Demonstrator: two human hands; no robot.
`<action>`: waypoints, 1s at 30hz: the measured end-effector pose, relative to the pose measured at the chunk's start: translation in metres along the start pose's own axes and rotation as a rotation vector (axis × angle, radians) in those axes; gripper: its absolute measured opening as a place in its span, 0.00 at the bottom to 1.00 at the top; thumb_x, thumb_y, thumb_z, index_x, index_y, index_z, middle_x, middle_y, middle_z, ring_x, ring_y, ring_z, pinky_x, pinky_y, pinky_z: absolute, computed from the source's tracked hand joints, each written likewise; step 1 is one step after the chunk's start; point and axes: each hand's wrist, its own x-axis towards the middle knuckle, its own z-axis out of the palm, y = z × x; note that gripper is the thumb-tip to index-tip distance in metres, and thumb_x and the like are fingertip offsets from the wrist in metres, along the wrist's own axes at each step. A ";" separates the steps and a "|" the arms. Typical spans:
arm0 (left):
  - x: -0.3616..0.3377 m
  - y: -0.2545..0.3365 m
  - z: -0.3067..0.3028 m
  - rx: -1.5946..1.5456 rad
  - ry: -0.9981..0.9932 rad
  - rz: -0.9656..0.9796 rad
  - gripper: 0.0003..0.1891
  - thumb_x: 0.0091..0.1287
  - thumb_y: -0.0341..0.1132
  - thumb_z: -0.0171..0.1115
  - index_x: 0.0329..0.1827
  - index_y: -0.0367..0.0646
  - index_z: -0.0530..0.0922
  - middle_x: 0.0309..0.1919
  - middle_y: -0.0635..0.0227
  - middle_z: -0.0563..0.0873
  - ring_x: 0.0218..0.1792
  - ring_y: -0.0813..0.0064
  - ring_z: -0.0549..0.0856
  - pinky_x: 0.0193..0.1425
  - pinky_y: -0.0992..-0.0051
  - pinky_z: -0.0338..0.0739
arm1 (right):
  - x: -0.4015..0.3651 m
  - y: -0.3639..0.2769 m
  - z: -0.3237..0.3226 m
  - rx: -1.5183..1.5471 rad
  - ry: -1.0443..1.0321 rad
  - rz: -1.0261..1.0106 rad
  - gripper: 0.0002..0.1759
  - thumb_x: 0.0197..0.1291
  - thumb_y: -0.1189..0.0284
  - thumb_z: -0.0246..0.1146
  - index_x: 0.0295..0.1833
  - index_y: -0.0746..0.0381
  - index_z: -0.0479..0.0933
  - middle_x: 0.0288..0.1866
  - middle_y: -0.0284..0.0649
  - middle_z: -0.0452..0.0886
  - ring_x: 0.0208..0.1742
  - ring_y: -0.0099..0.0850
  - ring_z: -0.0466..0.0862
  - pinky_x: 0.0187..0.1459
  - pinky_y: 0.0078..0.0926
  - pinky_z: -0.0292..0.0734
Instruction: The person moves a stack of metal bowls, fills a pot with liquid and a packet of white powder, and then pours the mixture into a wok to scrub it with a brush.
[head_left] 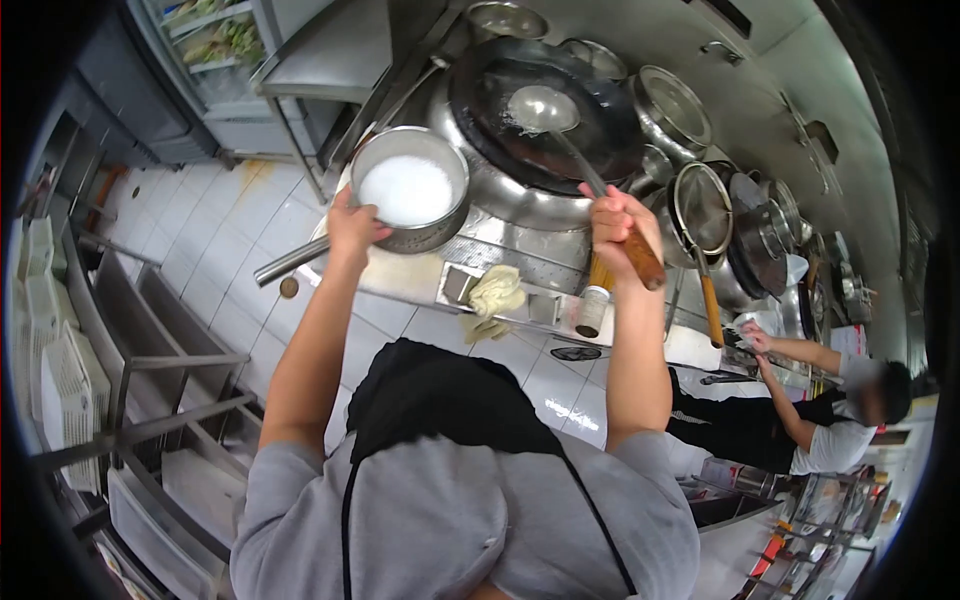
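Observation:
My left hand [352,228] is closed on a metal saucepan [432,235] where its long handle joins the side, with the thumb near the rim. White, foamy-looking contents [406,190] lie inside the saucepan. In my right hand [622,228] is a ladle [543,108], gripped by its wooden handle end. The ladle's bowl hangs over the large dark wok [478,120], which seems to hold a little clear liquid. The wok rests on a round steel burner ring to the right of the saucepan.
A yellowish cloth [497,290] and a small canister [591,312] sit along the counter's front edge. A wire strainer [702,205] lies to the right. Another person [790,415] works farther along the counter. Metal racks with trays [180,400] stand at the left.

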 end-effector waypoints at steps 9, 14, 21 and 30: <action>0.028 0.008 -0.023 0.028 -0.216 -0.145 0.34 0.60 0.16 0.50 0.74 0.39 0.64 0.33 0.60 0.78 0.24 0.73 0.78 0.27 0.65 0.87 | -0.056 0.060 0.031 -0.019 -0.123 0.076 0.27 0.77 0.69 0.40 0.72 0.77 0.53 0.32 0.38 0.71 0.21 0.23 0.74 0.18 0.22 0.74; 0.031 0.015 -0.022 0.044 -0.170 -0.092 0.36 0.60 0.17 0.52 0.76 0.35 0.60 0.31 0.61 0.76 0.25 0.72 0.78 0.27 0.65 0.87 | -0.067 0.081 0.034 -0.295 0.051 0.084 0.25 0.74 0.72 0.48 0.72 0.69 0.58 0.27 0.37 0.71 0.15 0.22 0.73 0.12 0.23 0.72; 0.035 0.011 -0.028 -0.013 -0.229 -0.079 0.36 0.61 0.18 0.54 0.76 0.35 0.59 0.31 0.62 0.76 0.26 0.72 0.78 0.29 0.65 0.86 | -0.071 0.117 0.036 -1.196 0.293 -0.105 0.33 0.64 0.78 0.60 0.74 0.68 0.61 0.22 0.33 0.73 0.15 0.18 0.70 0.13 0.17 0.69; 0.033 0.006 -0.036 -0.039 -0.279 -0.052 0.33 0.63 0.18 0.53 0.75 0.38 0.61 0.35 0.65 0.76 0.32 0.72 0.80 0.35 0.67 0.88 | -0.045 0.071 0.014 -1.746 0.409 -0.393 0.35 0.60 0.76 0.60 0.74 0.66 0.63 0.22 0.31 0.72 0.15 0.19 0.71 0.17 0.22 0.68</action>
